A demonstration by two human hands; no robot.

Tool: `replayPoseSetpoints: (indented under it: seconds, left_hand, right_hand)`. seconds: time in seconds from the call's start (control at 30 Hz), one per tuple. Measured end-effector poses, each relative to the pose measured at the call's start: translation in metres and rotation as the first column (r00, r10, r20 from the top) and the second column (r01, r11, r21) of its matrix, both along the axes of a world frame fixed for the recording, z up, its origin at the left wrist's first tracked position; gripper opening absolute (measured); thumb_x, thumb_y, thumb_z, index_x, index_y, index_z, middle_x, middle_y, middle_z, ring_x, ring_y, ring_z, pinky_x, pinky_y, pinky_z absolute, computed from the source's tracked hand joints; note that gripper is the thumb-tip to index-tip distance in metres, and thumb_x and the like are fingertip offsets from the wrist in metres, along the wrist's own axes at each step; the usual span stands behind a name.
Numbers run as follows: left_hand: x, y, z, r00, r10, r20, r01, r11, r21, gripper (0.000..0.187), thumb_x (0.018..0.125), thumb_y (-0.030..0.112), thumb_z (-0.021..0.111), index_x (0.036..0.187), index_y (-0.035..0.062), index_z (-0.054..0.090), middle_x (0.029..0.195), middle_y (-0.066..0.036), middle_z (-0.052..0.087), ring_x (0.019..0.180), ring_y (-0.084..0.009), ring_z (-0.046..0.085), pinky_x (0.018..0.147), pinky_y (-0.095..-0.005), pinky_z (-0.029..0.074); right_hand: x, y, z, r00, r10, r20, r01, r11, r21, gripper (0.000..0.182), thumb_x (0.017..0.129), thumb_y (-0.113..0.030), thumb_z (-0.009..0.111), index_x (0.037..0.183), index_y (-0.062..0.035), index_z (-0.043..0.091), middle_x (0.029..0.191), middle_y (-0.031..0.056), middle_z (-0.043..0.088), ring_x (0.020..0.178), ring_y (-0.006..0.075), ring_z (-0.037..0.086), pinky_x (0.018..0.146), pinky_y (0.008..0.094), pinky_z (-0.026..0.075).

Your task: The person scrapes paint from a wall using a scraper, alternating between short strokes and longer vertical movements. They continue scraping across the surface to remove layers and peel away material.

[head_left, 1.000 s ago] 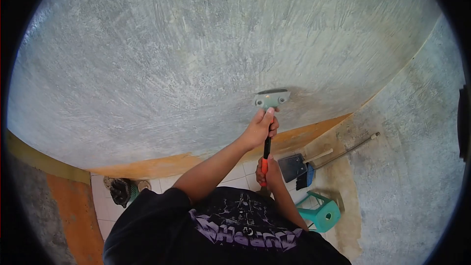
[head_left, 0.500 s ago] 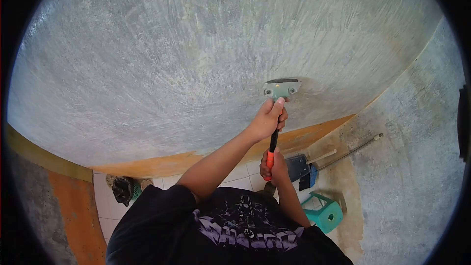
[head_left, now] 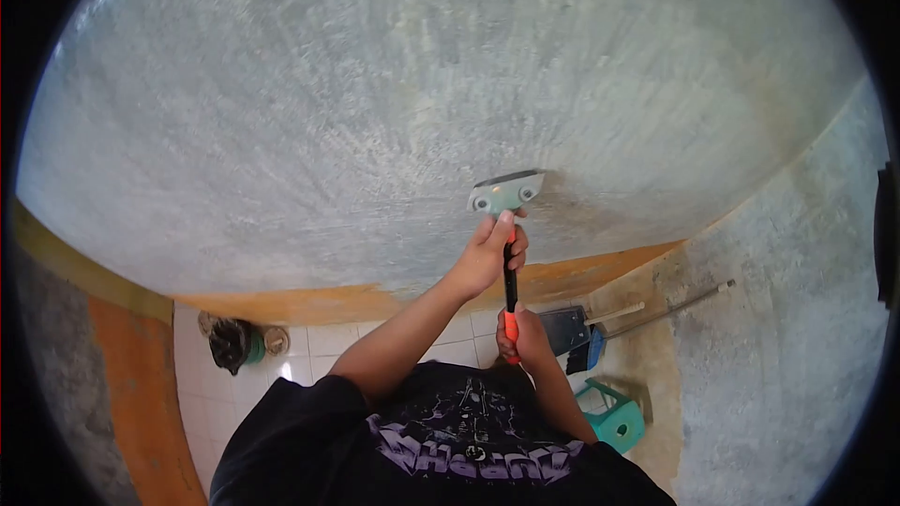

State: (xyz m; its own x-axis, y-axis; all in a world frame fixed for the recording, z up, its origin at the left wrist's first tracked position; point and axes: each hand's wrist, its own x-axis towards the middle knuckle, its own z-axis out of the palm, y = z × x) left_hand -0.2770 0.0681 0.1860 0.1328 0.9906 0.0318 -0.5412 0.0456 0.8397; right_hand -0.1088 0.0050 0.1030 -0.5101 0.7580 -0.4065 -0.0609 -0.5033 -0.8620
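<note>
A long-handled scraper [head_left: 506, 195] with a wide pale-green head and an orange-and-black handle is held up against the grey wall [head_left: 328, 112]. My left hand [head_left: 481, 255] wraps the handle just below the head, its thumb lying along the top. Lower down, my right hand [head_left: 531, 337] grips the orange end of the handle. The dark blade edge faces up the wall, tilted a little with its right end higher. Around the head the wall's surface is rough and streaked.
Along the wall's foot runs an orange painted band [head_left: 600, 267]. At right on the floor are a teal stool [head_left: 621, 426], a dark dustpan [head_left: 562, 330] and a blue broom [head_left: 585, 354]. A bin with a black bag [head_left: 230, 345] stands at left on white tiles [head_left: 328, 339].
The scraper head has moved down and to the left on the wall and has tilted. My left hand has moved with it, while my right hand has dropped slightly, both still gripping the handle.
</note>
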Motion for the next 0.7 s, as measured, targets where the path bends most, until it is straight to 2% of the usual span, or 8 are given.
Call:
replayPoseSetpoints:
  seconds: [0.13,0.17,0.2,0.3,0.5,0.6,0.7]
  left_hand:
    - [-0.001,-0.004,0.010,0.997,0.021,0.073,-0.024,0.999,0.048,0.037,0.107,0.042,0.032,0.118,0.0089,0.043,0.073,-0.002,0.043,0.062,-0.0139,0.045,0.065,-0.0321,0.043]
    - [0.001,-0.004,0.003,0.993,0.033,0.113,-0.038,0.998,0.044,0.038,0.106,0.043,0.033,0.118,0.0092,0.043,0.074,-0.002,0.043,0.063,-0.0142,0.045,0.066,-0.0324,0.043]
    - [0.003,-0.005,-0.005,0.988,0.042,0.150,-0.049,0.998,0.040,0.038,0.106,0.044,0.033,0.118,0.0095,0.043,0.075,-0.002,0.044,0.064,-0.0144,0.046,0.067,-0.0327,0.043]
    - [0.017,-0.016,-0.034,0.910,0.197,0.366,-0.150,0.977,-0.153,0.039,0.105,0.048,0.034,0.116,0.0112,0.044,0.077,-0.002,0.046,0.068,-0.0155,0.047,0.069,-0.0340,0.044]
    - [0.034,-0.028,-0.070,0.793,0.496,0.352,-0.318,0.832,-0.455,0.038,0.104,0.050,0.035,0.113,0.0135,0.043,0.079,-0.002,0.048,0.069,-0.0164,0.047,0.070,-0.0351,0.045]
    - [0.041,-0.033,-0.087,0.723,0.607,0.329,-0.415,0.763,-0.496,0.038,0.105,0.049,0.035,0.113,0.0131,0.043,0.079,-0.002,0.048,0.070,-0.0156,0.048,0.069,-0.0348,0.045]
    - [0.050,-0.048,-0.094,0.696,0.667,0.265,-0.525,0.725,-0.446,0.036,0.105,0.045,0.038,0.114,0.0111,0.044,0.077,-0.002,0.049,0.066,-0.0141,0.050,0.065,-0.0323,0.046]
  right_hand:
    - [0.011,0.002,0.026,0.997,0.069,-0.042,-0.062,0.987,0.151,0.043,0.105,-0.044,0.036,0.091,-0.0058,0.050,0.057,0.0009,0.044,0.045,0.0090,0.040,0.043,0.0247,0.034]
    - [0.018,0.005,0.024,0.995,0.096,0.002,-0.095,0.981,0.167,0.031,0.104,-0.034,0.045,0.099,-0.0044,0.052,0.063,0.0008,0.046,0.050,0.0079,0.043,0.047,0.0237,0.036]
    - [0.025,0.008,0.021,0.992,0.122,0.017,-0.124,0.980,0.159,0.029,0.104,-0.032,0.047,0.102,-0.0040,0.052,0.064,0.0006,0.047,0.051,0.0075,0.043,0.047,0.0237,0.036]
    - [0.048,0.018,0.008,0.976,0.204,0.081,-0.214,0.967,0.140,0.025,0.102,-0.027,0.051,0.109,-0.0028,0.054,0.068,0.0000,0.049,0.052,0.0068,0.044,0.049,0.0237,0.038]
    - [0.074,0.035,-0.004,0.900,0.370,0.231,-0.397,0.914,0.085,0.032,0.102,-0.029,0.051,0.123,-0.0054,0.054,0.070,-0.0001,0.051,0.052,0.0075,0.047,0.049,0.0237,0.040]
    - [0.077,0.044,-0.010,0.864,0.447,0.230,-0.463,0.886,0.017,0.035,0.104,-0.033,0.047,0.129,-0.0084,0.052,0.070,0.0009,0.051,0.051,0.0091,0.049,0.048,0.0243,0.041]
    - [0.082,0.041,-0.029,0.830,0.526,0.186,-0.535,0.845,-0.001,0.038,0.105,-0.035,0.043,0.132,-0.0097,0.050,0.069,0.0021,0.051,0.050,0.0107,0.049,0.048,0.0253,0.041]
